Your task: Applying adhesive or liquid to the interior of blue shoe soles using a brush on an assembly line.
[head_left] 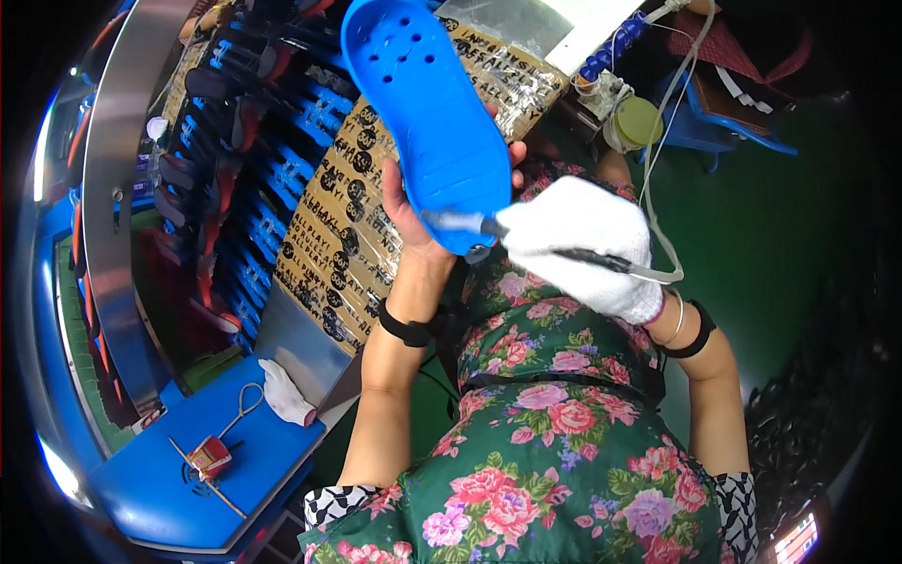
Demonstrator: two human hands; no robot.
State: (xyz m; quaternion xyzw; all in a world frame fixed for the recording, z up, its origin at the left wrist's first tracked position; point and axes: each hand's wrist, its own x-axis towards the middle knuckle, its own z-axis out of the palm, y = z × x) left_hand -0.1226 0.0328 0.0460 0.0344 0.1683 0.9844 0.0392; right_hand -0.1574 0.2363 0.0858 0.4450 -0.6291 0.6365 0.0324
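A bright blue shoe sole (451, 141) with small round holes toward its far end is raised in front of me, its inner side facing up. My bare left hand (412, 211) is closed around its near part from beneath, thumb on the left edge and fingertips showing past the right. In a white knit glove, my right hand (584, 246) grips a black pen-shaped tool (590, 259) with a pale cord running from its back end. The tool's light-coloured front (456, 221) is blurred and lies over the near end of the sole; whether it touches cannot be seen.
Beneath the sole, a tape-covered cardboard surface (329, 254) reaches toward the machine at left, with blue racks holding dark shoe parts (211, 188). A spare white glove (284, 393) and a red item (210, 457) lie on a blue panel (141, 489). A blue stool (714, 113) stands far right.
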